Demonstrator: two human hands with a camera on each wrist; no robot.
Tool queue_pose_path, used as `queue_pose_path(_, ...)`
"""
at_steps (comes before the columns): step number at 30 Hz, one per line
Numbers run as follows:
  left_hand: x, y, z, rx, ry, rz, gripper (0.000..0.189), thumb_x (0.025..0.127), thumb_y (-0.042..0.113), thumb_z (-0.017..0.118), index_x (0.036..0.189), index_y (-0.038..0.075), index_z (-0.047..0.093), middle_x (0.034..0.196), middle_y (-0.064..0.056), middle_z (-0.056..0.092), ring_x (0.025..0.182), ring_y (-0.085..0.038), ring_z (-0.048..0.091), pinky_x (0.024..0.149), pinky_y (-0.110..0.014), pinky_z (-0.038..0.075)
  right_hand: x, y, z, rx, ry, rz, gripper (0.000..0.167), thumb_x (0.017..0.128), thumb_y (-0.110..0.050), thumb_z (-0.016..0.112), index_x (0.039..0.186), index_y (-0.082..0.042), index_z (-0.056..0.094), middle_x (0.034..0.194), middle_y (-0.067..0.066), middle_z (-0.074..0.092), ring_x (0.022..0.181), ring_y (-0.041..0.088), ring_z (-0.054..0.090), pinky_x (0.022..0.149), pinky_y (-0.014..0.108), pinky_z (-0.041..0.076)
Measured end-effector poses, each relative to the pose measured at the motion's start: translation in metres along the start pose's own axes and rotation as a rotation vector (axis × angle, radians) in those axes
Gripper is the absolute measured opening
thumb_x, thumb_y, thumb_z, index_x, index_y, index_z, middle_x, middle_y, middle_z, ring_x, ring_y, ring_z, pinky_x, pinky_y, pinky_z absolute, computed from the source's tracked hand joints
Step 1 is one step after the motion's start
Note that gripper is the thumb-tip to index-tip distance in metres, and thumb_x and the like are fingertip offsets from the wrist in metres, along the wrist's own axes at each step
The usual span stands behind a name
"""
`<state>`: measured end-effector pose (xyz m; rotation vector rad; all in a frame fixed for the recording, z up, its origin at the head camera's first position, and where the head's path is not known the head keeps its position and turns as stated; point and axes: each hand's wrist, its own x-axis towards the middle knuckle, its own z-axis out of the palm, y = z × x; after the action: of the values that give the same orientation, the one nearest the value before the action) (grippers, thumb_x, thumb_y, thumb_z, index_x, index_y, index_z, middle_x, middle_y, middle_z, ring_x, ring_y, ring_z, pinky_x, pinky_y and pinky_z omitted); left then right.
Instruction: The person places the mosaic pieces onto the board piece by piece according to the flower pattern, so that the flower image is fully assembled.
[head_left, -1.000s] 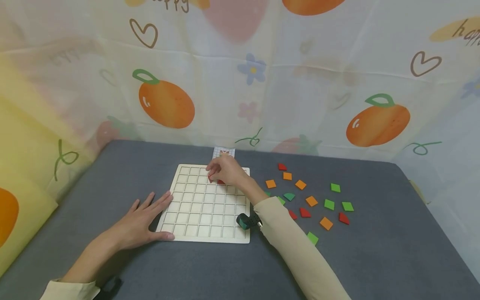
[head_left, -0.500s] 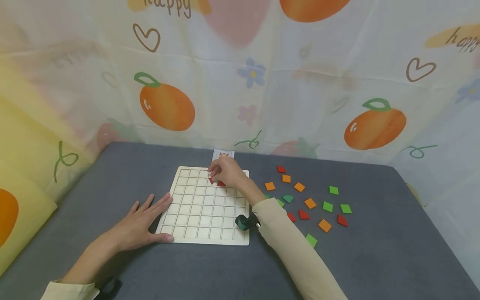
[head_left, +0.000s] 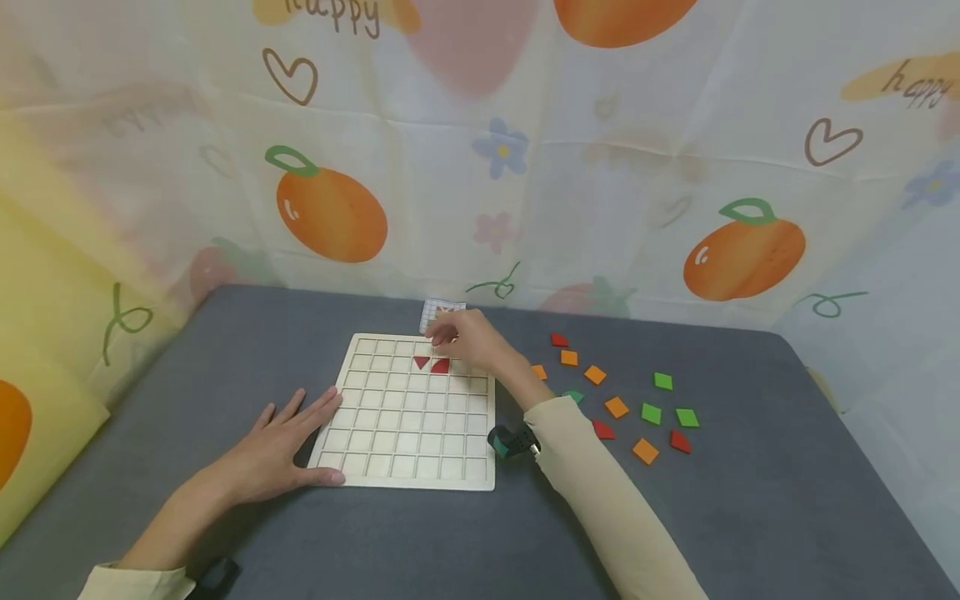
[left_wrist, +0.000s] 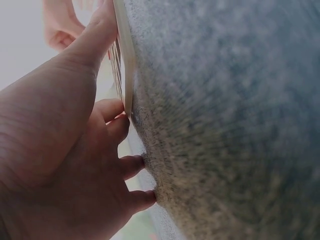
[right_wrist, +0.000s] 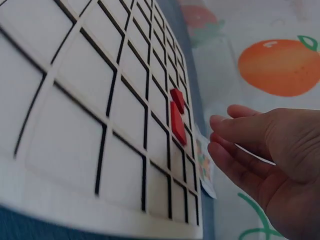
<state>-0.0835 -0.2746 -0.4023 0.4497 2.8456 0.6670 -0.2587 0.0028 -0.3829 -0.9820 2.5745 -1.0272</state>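
Observation:
A pale wooden board point(head_left: 405, 421) with a grid of square cells lies on the grey table. Two red pieces sit in neighbouring cells of its far part: a triangle point(head_left: 422, 362) and a piece with a curved side point(head_left: 441, 367). Just above the far edge hovers my right hand point(head_left: 471, 340); the right wrist view shows its fingers point(right_wrist: 235, 131) loosely bent, holding nothing and apart from the red pieces. My left hand point(head_left: 273, 454) rests spread at the board's left edge, thumb on the near left corner. Some left fingertips point(left_wrist: 145, 197) touch the tablecloth.
Right of the board lie loose flat pieces: several orange squares point(head_left: 617, 407), green pieces point(head_left: 651, 413) and red pieces point(head_left: 680, 442). My right sleeve point(head_left: 600, 492) covers part of that area. A small printed card point(head_left: 432, 315) lies behind the board, against a patterned curtain point(head_left: 585, 192).
My right hand has let go of the red triangle and moved slightly right and up, uncovering both red pieces. The forearm now hides some loose pieces. The left hand stays put.

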Motion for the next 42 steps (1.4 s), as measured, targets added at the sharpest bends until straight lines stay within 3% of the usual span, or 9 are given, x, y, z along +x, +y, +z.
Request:
queue_pose_path(21,0.002,0.000,0.000,0.001,-0.012,-0.020,0.112,0.071,0.072,0.068,0.155,0.010,0.029,0.161,-0.013,0.022,0.143,-0.053,0.011,0.107,-0.072,0.005,-0.050,0.064,-0.069,-0.032,0.058,0.049,0.030,0.089,0.003,0.068,0.119,0.004,0.066,0.109,0.016,0.070,0.102,0.028,0.065,0.089,0.038,0.053)
queue_pose_path(32,-0.002,-0.001,0.002,0.000,-0.010,-0.014,0.110,0.071,0.070,0.069,0.154,0.009,0.030,0.161,-0.013,0.023,0.142,-0.054,0.012,0.106,-0.073,0.006,-0.064,0.096,-0.082,-0.122,0.118,0.012,0.029,0.082,0.012,0.071,0.111,0.007,0.069,0.105,0.020,0.070,0.101,0.034,0.066,0.088,0.043,0.054)
queue_pose_path(38,-0.001,-0.001,0.002,-0.012,-0.012,-0.013,0.110,0.072,0.070,0.069,0.155,0.010,0.029,0.162,-0.013,0.021,0.143,-0.054,0.011,0.106,-0.073,0.005,-0.078,0.111,-0.088,-0.023,0.116,0.127,0.031,0.085,0.013,0.067,0.115,0.008,0.067,0.116,0.023,0.066,0.111,0.038,0.062,0.090,0.045,0.053)
queue_pose_path(42,0.001,0.000,0.001,-0.008,-0.014,-0.008,0.110,0.072,0.070,0.069,0.155,0.009,0.029,0.161,-0.014,0.021,0.142,-0.054,0.011,0.106,-0.073,0.005,-0.083,0.112,-0.091,-0.029,0.104,0.175,0.031,0.087,0.010,0.066,0.118,0.006,0.067,0.119,0.022,0.066,0.111,0.036,0.062,0.087,0.042,0.055)
